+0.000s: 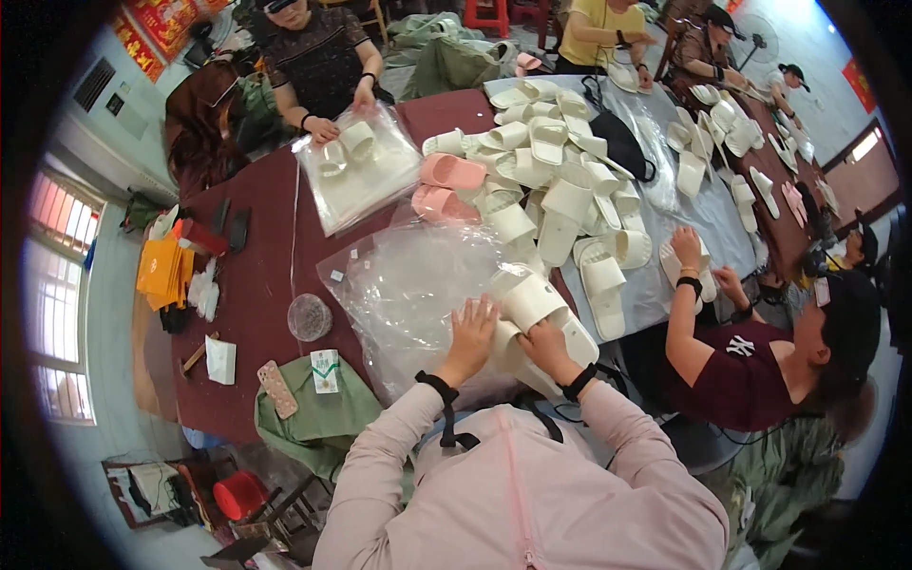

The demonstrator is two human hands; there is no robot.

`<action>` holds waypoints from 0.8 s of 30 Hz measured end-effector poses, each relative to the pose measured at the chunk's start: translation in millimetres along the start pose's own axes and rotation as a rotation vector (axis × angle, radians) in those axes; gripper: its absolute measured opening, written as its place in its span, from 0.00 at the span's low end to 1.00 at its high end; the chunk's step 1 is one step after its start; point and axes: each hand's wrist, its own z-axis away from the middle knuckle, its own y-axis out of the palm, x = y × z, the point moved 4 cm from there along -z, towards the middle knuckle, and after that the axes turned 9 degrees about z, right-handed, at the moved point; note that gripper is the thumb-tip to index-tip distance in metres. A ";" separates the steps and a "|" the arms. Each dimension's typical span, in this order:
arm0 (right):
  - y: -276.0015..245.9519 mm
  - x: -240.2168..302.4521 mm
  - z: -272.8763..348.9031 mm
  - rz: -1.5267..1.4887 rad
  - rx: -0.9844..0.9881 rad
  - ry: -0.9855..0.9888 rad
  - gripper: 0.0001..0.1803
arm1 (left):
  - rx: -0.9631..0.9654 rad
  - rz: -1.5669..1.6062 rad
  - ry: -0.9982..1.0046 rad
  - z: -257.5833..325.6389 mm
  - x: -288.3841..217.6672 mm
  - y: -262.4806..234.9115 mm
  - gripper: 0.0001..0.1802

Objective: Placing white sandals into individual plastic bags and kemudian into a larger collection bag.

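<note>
In front of me lies a pair of cream slide slippers [539,306], side by side at the table's near edge. My left hand [470,340] rests with its fingers stretched out at the edge of the clear plastic bags [404,285], beside the left slipper. My right hand [551,351] is at the pair, its fingers closed at a slipper's strap and partly hidden there. The clear bags spread out flat to the left of the slippers. Beyond the pair is a heap of cream slippers [567,204], with pink slippers [451,172] at its left side.
A person across the table handles slippers on clear bags [359,185]; another works close on my right [731,370]. To my left are a round clear tub [310,317], a small white-green box [324,370], a phone [276,389] on green cloth [313,427], and orange packets [166,269].
</note>
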 end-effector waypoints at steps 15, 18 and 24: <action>53.2 36.1 -16.3 0.319 -0.327 -0.671 0.22 | -0.005 0.178 0.369 10.8 -68.5 -37.1 0.37; 37.5 54.2 -40.5 -0.025 -0.051 -0.175 0.10 | -0.223 0.018 0.103 36.3 -44.4 -49.4 0.35; 27.5 75.2 -57.8 -0.400 -0.057 0.118 0.17 | -0.411 0.557 -0.371 66.1 2.0 -71.6 0.43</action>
